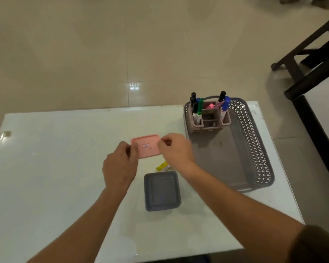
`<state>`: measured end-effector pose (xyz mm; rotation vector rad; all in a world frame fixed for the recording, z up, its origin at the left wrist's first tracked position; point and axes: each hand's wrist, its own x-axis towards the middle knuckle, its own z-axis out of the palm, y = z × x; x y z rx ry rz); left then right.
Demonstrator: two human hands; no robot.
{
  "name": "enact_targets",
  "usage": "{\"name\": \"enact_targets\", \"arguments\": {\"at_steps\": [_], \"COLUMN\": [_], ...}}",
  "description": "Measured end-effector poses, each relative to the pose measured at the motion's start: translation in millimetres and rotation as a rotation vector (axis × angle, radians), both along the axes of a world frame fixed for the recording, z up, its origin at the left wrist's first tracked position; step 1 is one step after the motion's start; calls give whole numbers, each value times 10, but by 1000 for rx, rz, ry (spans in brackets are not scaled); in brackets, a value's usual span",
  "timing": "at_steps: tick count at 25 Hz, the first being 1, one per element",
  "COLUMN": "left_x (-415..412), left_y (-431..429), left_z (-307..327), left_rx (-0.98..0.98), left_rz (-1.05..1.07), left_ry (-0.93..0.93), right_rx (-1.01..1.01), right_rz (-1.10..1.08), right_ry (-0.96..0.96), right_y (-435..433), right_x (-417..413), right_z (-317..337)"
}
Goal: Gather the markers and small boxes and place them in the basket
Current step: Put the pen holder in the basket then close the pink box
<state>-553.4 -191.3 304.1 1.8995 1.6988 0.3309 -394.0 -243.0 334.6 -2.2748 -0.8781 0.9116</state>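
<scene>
- Nearest to the person, on the near side of both grips, a grey box (161,190) lay flat on the white counter (55,168), and nothing touched it.
- Between the grey box and the right grip (177,149), just beside its wrist, lay a small yellow thing (162,166). It was partly hidden, and I could not tell whether it was a marker or a packet.
- The left grip (120,166) pinched the left edge of a pink box (147,147) with curled fingers, and the right grip pinched the right edge. The box sat between the two grips, its flat face with a small label turned upward. I could not tell whether it rested on the counter or was already lifted.
- The step in hand appeared to be carrying the pink box into the basket (254,141). To do it well, both pinches should stay equal and the box level. It should rise over the low latticed wall and go down on the bare basket floor to the right of the right grip.
- The basket stood just to the right of the right grip, on the counter.
- Beyond the right grip, at the far end of the basket, a holder (207,122) carried the markers (198,111) upright. The pink box should be kept clear of them.
</scene>
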Motion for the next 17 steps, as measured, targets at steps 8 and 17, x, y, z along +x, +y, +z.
{"name": "enact_targets", "arguments": {"at_steps": [8, 17], "left_x": [1671, 2297], "left_y": [-701, -840], "left_z": [443, -166], "left_rx": [-51, -332], "left_rz": [-269, 7], "left_ry": [75, 195], "right_rx": [-8, -105], "right_rz": [-207, -317], "right_ry": [-1, 67], "right_y": [-924, -819], "right_x": [1523, 1914], "right_z": [427, -571]}}
